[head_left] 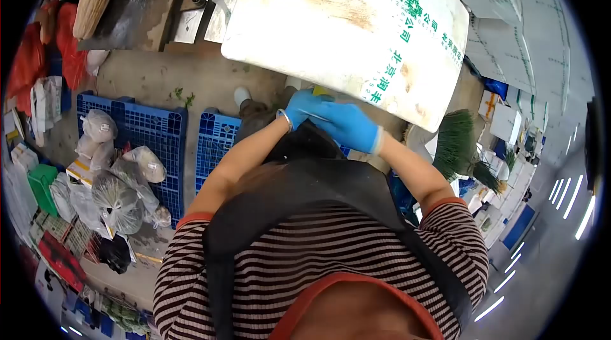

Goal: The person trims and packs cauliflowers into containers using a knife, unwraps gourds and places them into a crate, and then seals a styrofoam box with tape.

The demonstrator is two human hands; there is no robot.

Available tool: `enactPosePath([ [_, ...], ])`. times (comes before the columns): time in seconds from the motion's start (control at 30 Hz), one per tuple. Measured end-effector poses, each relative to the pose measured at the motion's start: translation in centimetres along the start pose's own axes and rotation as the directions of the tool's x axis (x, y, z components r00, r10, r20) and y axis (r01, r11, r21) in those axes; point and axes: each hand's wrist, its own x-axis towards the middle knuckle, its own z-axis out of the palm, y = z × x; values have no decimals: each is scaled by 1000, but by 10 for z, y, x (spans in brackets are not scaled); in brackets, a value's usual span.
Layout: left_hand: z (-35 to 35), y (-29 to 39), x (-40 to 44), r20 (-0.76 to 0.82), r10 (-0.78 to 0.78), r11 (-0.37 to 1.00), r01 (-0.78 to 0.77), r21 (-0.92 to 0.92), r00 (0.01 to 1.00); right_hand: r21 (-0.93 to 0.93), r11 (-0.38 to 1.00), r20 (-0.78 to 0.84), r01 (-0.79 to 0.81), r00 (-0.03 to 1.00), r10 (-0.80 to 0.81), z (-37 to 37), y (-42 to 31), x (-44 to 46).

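My left hand (303, 108) and my right hand (351, 126), both in blue gloves, meet in front of my black apron (310, 143). The fingers are curled and pressed together, the right hand partly over the left. A thin pale line shows between them, and a small yellow thing (322, 90) peeks out just beyond; what the hands hold, if anything, is hidden. Just past them lies a large white foam box (305, 28) with green printing and brown stains, apart from the visible fingers.
At left, blue pallets (137, 108) carry several plastic bags (119, 203). A long pale melon (95, 1) rests on a dark worktop (137, 3). Bundles of green stalks (455, 143) stand at right, below stacked white boxes (490, 41). A shoe (242, 94) shows on the floor.
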Motion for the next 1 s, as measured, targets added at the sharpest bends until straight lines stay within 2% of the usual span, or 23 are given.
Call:
enactPosePath([
  [0.03,4,-6,-2,-59,169,971,-156,181,984,-64,995,0,71,997,-71,22,18,7],
  [0.07,5,-10,-9,28,121,873,-120,474,992,-57,990,38,126,992,-123,35,37,17],
  [0.1,3,-13,-14,93,50,685,-102,721,994,-51,982,76,181,981,-177,40,60,32],
  [0.13,-3,-8,-26,-76,-6,965,26,263,997,-45,970,113,239,966,-232,45,79,44],
  [0.23,-49,28,-55,-70,256,864,-196,463,964,23,984,150,177,972,-179,68,113,61],
  [0.27,-49,23,-51,-121,35,951,4,309,992,87,992,212,95,971,-112,74,123,67],
  [0.3,-44,11,-46,-132,-190,968,208,141,973,72,993,191,93,976,-106,88,145,68],
  [0.33,-38,-3,-44,-100,-408,913,407,-30,908,32,999,217,41,975,-47,84,143,72],
  [0.37,-32,-17,-35,-124,-427,900,434,38,896,-5,1000,241,-14,970,15,83,139,73],
  [0.43,-15,-50,-12,-171,-475,852,500,157,863,38,998,234,-52,971,42,94,148,80],
  [0.5,-4,-80,-4,-182,-438,856,470,215,881,60,994,155,-92,985,81,104,152,70],
  [0.53,1,-95,-4,-180,-325,879,367,306,928,66,990,135,-128,984,118,101,141,66],
  [0.57,7,-115,-3,-175,-284,946,305,109,943,70,985,111,-160,982,151,97,134,63],
  [0.6,12,-135,-2,-180,-238,970,225,-90,954,-16,1000,-51,-26,998,25,97,124,45],
  [0.63,16,-144,-3,-192,-193,949,133,-287,962,-112,984,-31,-139,990,137,92,106,25],
  [0.67,-14,-80,-10,-19,-394,838,351,-418,919,-209,945,-23,-251,967,252,83,81,5],
  [0.7,-29,-53,-8,19,-416,866,402,-298,909,-306,884,-27,-354,931,364,75,68,-6],
  [0.77,-45,-24,-6,82,-469,880,473,-38,879,-334,886,-85,-322,946,312,80,86,-18],
  [0.8,-50,-12,-5,89,-512,852,518,-75,854,-349,886,-114,-305,952,283,87,102,-21],
  [0.83,-57,-2,-3,84,-416,909,410,80,906,-431,834,-43,-344,931,362,93,131,-13],
  [0.9,-63,11,-6,128,-221,912,159,379,967,-588,709,78,-390,845,529,110,197,3],
  [1.0,-73,-19,-28,-145,-211,857,254,448,967,-612,683,196,-397,761,618,119,241,-23],
])
